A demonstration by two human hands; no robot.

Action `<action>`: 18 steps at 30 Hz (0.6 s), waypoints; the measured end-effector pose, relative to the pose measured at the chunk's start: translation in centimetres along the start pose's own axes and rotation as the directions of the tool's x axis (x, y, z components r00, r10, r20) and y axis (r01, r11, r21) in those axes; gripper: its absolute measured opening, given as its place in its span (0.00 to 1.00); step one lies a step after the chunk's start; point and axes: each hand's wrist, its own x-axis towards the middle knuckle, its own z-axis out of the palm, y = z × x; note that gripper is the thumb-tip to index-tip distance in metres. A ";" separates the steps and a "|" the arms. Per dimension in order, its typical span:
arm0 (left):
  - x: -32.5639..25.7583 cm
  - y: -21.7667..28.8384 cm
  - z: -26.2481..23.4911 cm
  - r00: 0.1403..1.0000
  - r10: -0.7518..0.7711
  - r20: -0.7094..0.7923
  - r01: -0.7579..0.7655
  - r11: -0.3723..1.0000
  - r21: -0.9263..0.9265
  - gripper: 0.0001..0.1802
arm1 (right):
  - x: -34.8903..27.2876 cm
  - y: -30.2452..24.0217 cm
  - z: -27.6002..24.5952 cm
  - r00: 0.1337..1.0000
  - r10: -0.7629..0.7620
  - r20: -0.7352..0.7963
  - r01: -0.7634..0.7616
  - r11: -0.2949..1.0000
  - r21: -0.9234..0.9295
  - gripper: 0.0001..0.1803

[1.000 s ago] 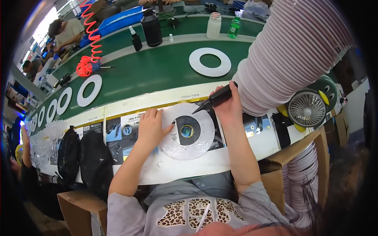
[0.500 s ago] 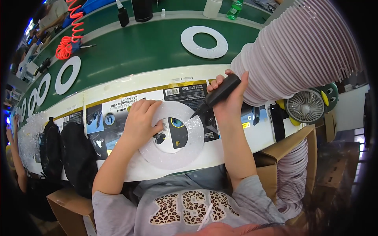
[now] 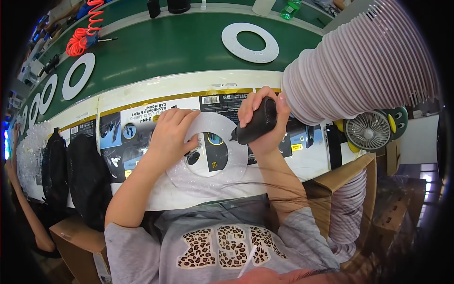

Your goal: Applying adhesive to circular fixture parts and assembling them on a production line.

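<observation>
A flat white ring with a sparkly surface lies on the worktop in front of me. My left hand holds it by the left side, fingers on the band and thumb at the edge of the centre hole. Wrapped in my right hand is a black squeeze bottle, tilted so its narrow nozzle points down and left at the ring's right side. Whether the tip touches the ring I cannot tell. Printed card packaging lies flat under the ring.
A long stack of white rings leans at the right, beside a small fan and a cardboard box of rings. Beyond, a green conveyor belt carries single rings. Black cloth bundles and clear plastic pieces lie left.
My right hand has tipped the bottle more steeply and shifted slightly left and down, its nozzle now by the ring's right band. My left hand keeps its hold. The whole view has shifted a little.
</observation>
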 end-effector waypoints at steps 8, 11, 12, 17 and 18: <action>-0.1 -0.1 0.0 1.000 -0.001 -0.006 0.001 1.000 -0.014 0.29 | -0.2 0.2 0.2 1.000 0.000 0.023 0.001 1.000 -0.021 0.26; -0.1 -0.1 0.0 1.000 0.004 -0.011 -0.004 1.000 -0.010 0.29 | -0.1 0.5 0.1 1.000 -0.001 0.020 0.002 1.000 -0.032 0.26; -0.1 -0.1 0.0 1.000 0.011 -0.016 -0.011 1.000 -0.010 0.29 | -0.1 0.4 0.1 1.000 -0.001 0.019 0.002 0.999 -0.034 0.26; 0.0 -0.1 -0.1 1.000 0.009 -0.008 -0.009 1.000 -0.007 0.28 | -0.1 0.6 0.3 1.000 -0.009 0.015 0.009 1.000 -0.030 0.26; -0.1 -0.2 -0.1 1.000 0.012 -0.012 -0.012 1.000 -0.006 0.28 | -0.1 0.6 0.3 1.000 -0.009 0.016 0.009 1.000 -0.030 0.26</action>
